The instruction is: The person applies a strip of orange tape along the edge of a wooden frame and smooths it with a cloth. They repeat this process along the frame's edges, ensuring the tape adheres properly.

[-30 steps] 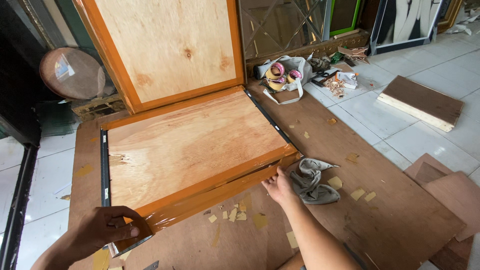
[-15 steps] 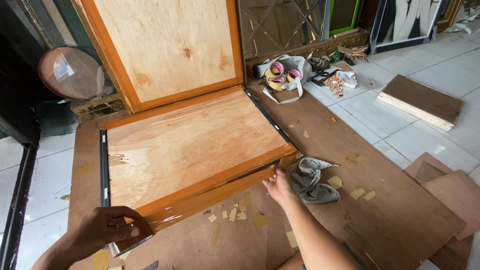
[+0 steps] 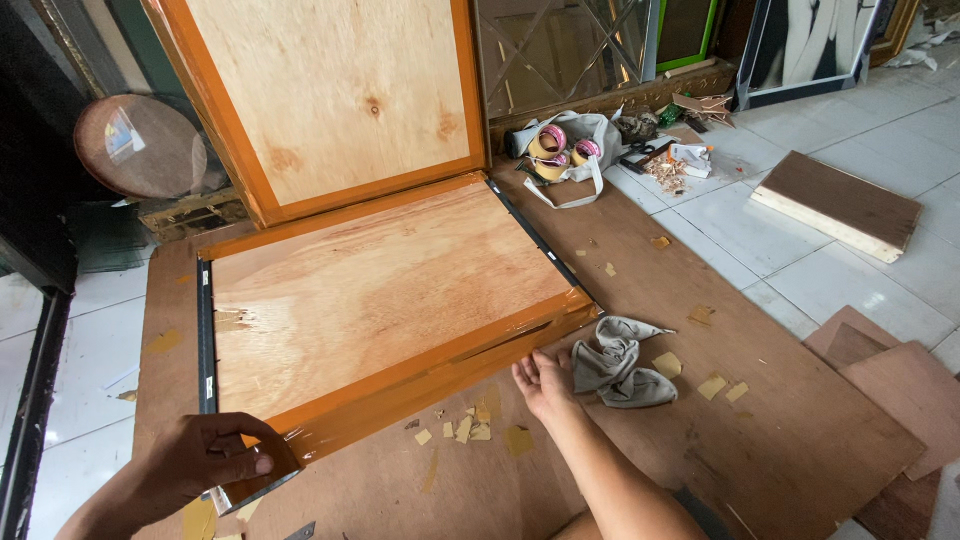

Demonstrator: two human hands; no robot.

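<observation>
A flat plywood panel (image 3: pixel 380 290) with an orange wooden frame lies on a brown board on the floor. My left hand (image 3: pixel 215 460) grips its near left corner, fingers curled over the edge. My right hand (image 3: pixel 545 380) presses against the near long edge, close to the right corner, fingers under the frame. A black strip (image 3: pixel 206 335) runs along the panel's left side. A second framed plywood panel (image 3: pixel 330 90) leans upright just behind the first.
A grey rag (image 3: pixel 620 360) lies right of my right hand. Tape scraps (image 3: pixel 470 430) litter the brown board (image 3: pixel 760 430). Tape rolls in a grey bag (image 3: pixel 555 150) sit behind. A wooden slab (image 3: pixel 835 205) rests on tiles at right. A round disc (image 3: pixel 140 145) leans far left.
The panel's near edge sits slightly higher off the board than a second ago. Both hands keep their places on the frame.
</observation>
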